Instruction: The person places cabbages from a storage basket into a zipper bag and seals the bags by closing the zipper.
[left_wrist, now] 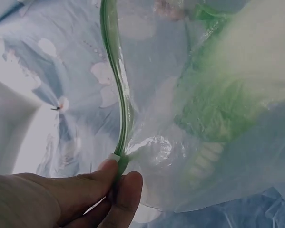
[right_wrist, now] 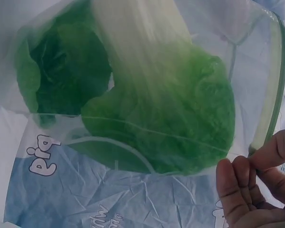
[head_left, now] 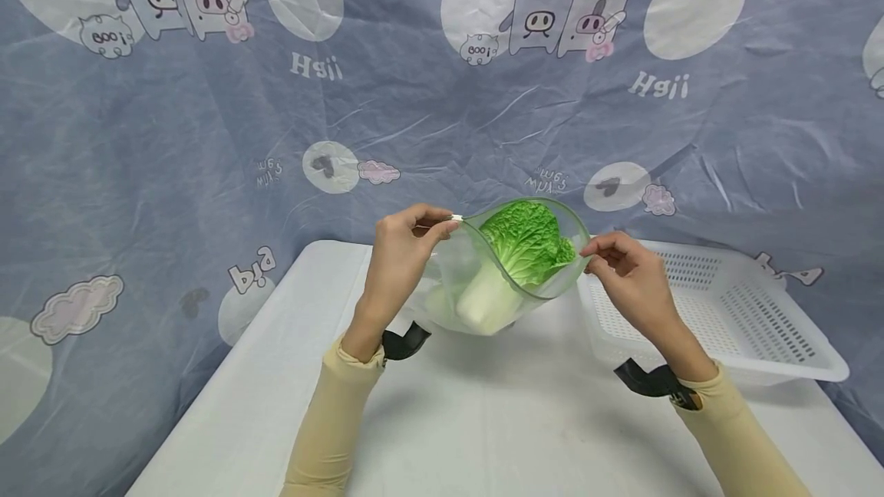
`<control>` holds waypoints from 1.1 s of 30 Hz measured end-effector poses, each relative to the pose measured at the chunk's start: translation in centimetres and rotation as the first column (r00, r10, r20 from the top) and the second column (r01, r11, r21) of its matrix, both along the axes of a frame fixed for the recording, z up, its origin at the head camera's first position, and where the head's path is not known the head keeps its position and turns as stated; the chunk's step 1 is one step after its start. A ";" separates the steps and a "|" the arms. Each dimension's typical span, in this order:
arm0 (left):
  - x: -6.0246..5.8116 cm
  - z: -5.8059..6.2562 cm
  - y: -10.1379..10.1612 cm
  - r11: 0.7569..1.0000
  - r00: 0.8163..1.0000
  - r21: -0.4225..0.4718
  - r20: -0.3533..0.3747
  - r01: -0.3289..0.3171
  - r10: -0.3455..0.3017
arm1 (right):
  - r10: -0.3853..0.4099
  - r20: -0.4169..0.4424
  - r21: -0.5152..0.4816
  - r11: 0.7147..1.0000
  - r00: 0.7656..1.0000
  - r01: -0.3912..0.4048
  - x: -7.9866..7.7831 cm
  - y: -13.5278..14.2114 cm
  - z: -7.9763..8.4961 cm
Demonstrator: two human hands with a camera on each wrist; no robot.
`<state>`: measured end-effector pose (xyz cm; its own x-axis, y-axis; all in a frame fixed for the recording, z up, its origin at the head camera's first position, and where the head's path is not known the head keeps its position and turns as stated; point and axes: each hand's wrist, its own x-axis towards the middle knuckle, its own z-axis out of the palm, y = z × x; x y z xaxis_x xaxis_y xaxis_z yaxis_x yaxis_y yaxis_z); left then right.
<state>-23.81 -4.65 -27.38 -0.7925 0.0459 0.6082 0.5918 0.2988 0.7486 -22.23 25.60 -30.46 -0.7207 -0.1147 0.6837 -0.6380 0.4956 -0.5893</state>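
Observation:
A clear zip bag (head_left: 447, 271) with a green zip edge is held up off the white table, its mouth spread wide. Inside it lies a napa cabbage (head_left: 521, 244), green leaves toward the mouth and white stalk lower down. At the left end of the mouth my left hand (head_left: 407, 244) pinches the edge between thumb and fingers, beside a small white slider (left_wrist: 115, 157). My right hand (head_left: 631, 278) pinches the opposite end of the zip edge. In the right wrist view the cabbage (right_wrist: 156, 95) shows through the plastic.
A white perforated plastic basket (head_left: 794, 336) stands on the table to the right, partly behind my right hand. The white table (head_left: 483, 420) reaches toward me. Behind it hangs a blue-grey cloth (head_left: 428, 113) printed with cartoon pigs.

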 end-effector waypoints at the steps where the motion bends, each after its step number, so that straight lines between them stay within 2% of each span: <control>1: 0.0 0.0 -0.2 1.000 1.000 0.008 0.007 -0.001 0.001 | 0.010 -0.013 -0.005 1.000 1.000 -0.010 0.1 -0.1 0.1; 6: -0.5 0.1 -0.9 0.998 1.000 0.055 -0.007 0.015 -0.014 | 0.015 -0.035 -0.021 1.000 0.999 -0.016 -0.6 0.3 -0.3; 9: -1.1 0.0 -1.0 0.995 0.997 0.100 -0.077 0.014 -0.006 | 0.031 -0.018 -0.039 0.999 0.999 -0.031 -1.3 0.7 -0.8; 12: -1.7 -0.1 -1.0 0.985 0.986 0.170 -0.169 0.024 0.005 | 0.075 -0.023 -0.043 0.996 0.997 -0.076 -1.7 0.8 -0.9; 17: -2.7 -0.2 -0.9 0.957 0.962 0.282 -0.272 0.063 0.017 | 0.171 -0.106 -0.049 0.983 0.980 -0.177 -1.7 0.2 -0.1; 22: -3.1 -0.3 -1.0 0.943 0.958 0.326 -0.286 0.064 0.034 | 0.262 -0.207 -0.062 0.958 0.943 -0.280 -1.3 -1.0 1.1; 25: -3.2 -0.1 -1.2 0.935 0.958 0.349 -0.283 0.057 0.048 | 0.313 -0.254 -0.077 0.937 0.915 -0.342 -1.6 -1.3 1.6; 27: -3.2 -0.1 -1.4 0.926 0.956 0.373 -0.287 0.056 0.058 | 0.330 -0.269 -0.089 0.927 0.905 -0.365 -1.8 -1.5 1.9; 33: -3.6 -0.1 -1.8 0.891 0.935 0.452 -0.333 0.046 0.121 | 0.288 -0.260 -0.090 0.943 0.921 -0.321 -2.5 -1.8 2.3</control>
